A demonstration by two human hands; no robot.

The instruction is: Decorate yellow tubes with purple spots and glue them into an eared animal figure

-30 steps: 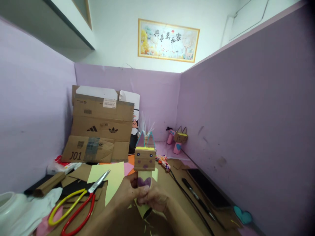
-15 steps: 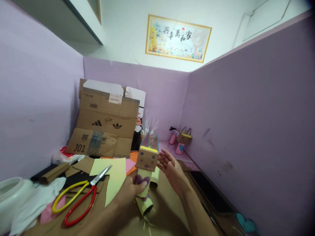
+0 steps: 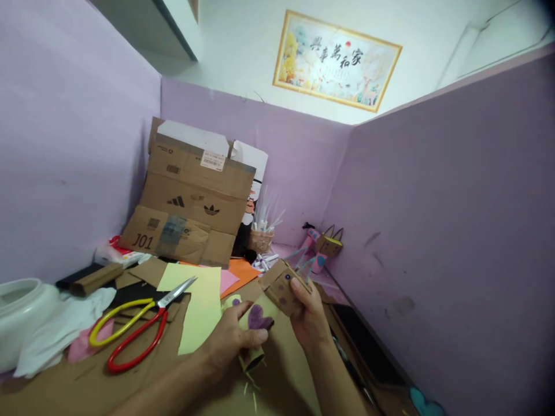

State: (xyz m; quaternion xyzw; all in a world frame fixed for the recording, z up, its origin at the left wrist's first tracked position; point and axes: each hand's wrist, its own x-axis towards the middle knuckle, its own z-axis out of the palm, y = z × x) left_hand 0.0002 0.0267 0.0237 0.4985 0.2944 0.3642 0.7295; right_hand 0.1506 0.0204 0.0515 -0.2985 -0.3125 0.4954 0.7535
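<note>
My left hand is closed around a pale yellow paper tube with a purple heart on its side. My right hand grips a small cardboard box, its thumb across the front. Eyes and purple spots are drawn on the box, and teal ears stick out from its top. The box is tilted to the right beside the tube's upper end; whether they still touch, I cannot tell. Another yellow piece with a purple mark shows behind my left fingers.
Scissors with yellow and red handles lie on the left, by yellow paper and a white jar. A flattened cardboard box leans at the back. A similar cardboard-headed figure lies in the far corner.
My right hand, open beside the box before, has taken hold of it. The box has moved right and tilted over, while the tube in my left hand leans differently.
</note>
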